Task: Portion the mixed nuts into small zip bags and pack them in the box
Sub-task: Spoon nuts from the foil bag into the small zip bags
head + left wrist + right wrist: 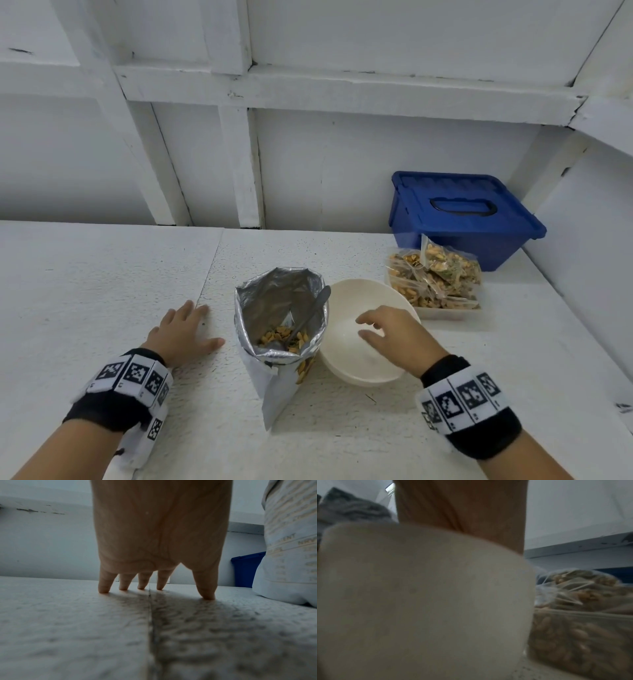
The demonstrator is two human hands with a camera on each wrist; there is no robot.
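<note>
A silver foil bag [279, 308] of mixed nuts stands open at the table's middle, a grey spoon [310, 317] leaning inside it. Right of it sits an empty cream bowl [346, 363]. My right hand [387, 334] hovers over the bowl, fingers loosely spread, holding nothing; in the right wrist view the bowl's wall [423, 595] fills the frame. My left hand [186, 330] lies flat on the table left of the foil bag, fingertips [103, 589] touching the surface. Several filled zip bags [436, 274] are piled in a clear tray [445, 313]. The blue box [462, 219] stands behind, lid on.
The white table [102, 274] runs to a white panelled wall behind and a side wall at right. A seam [150, 615] crosses the tabletop under my left hand. The blue box [247, 570] and foil bag [288, 561] show in the left wrist view.
</note>
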